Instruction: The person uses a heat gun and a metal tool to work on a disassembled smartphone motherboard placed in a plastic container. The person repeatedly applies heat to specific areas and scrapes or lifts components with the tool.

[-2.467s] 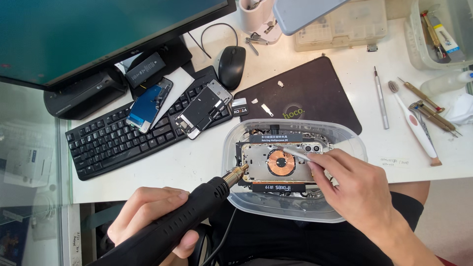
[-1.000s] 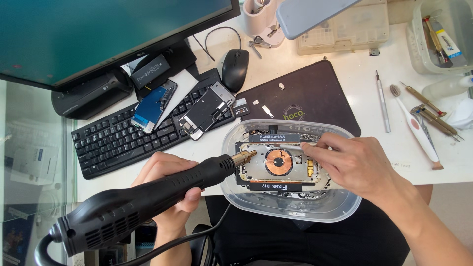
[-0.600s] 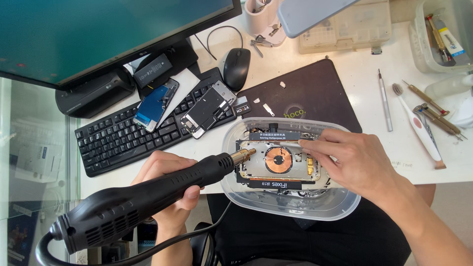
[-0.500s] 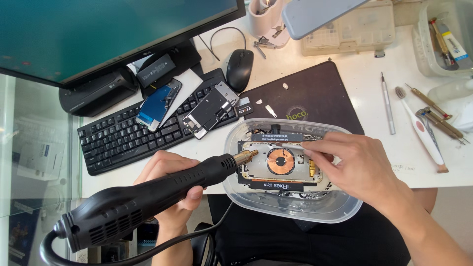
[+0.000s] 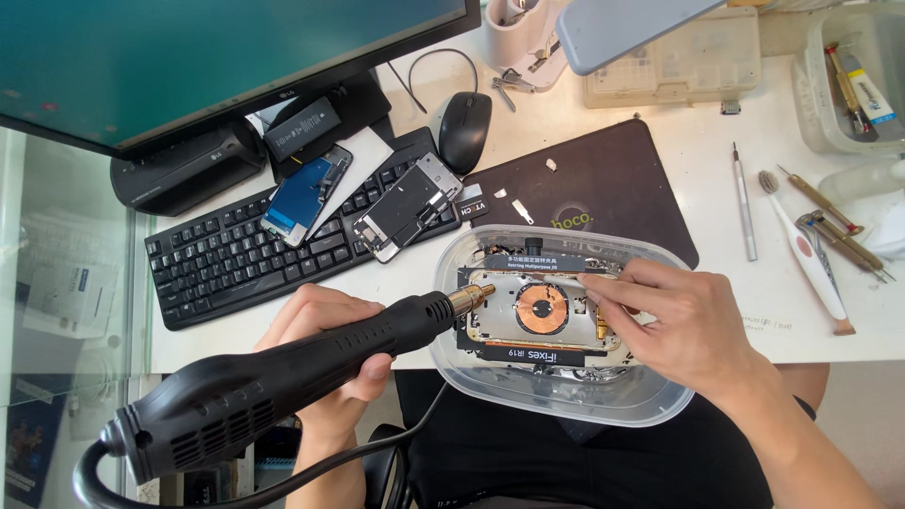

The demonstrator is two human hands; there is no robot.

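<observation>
My left hand (image 5: 325, 353) grips a black hot-air gun (image 5: 283, 382) whose brass nozzle (image 5: 471, 298) points at the left edge of an opened phone back (image 5: 537, 316). The phone shows a copper coil (image 5: 541, 308) and is clamped in a black fixture inside a clear plastic tub (image 5: 556, 391) at the desk's front edge. My right hand (image 5: 683, 325) rests on the phone's right side, fingertips pressed along its upper edge; whether it pinches a small tool is hidden.
A black keyboard (image 5: 226, 273) carries two phone parts (image 5: 302, 193) (image 5: 407, 205). Behind are a monitor (image 5: 189, 57), a mouse (image 5: 466, 127) and a black mat (image 5: 603, 184). A screwdriver (image 5: 743, 203), a toothbrush (image 5: 806, 254) and tweezers (image 5: 834, 231) lie at the right.
The hot-air gun swung from steep to nearly level and its nozzle settled at the phone's left edge. My right hand slid from the lower right up onto the phone's top right.
</observation>
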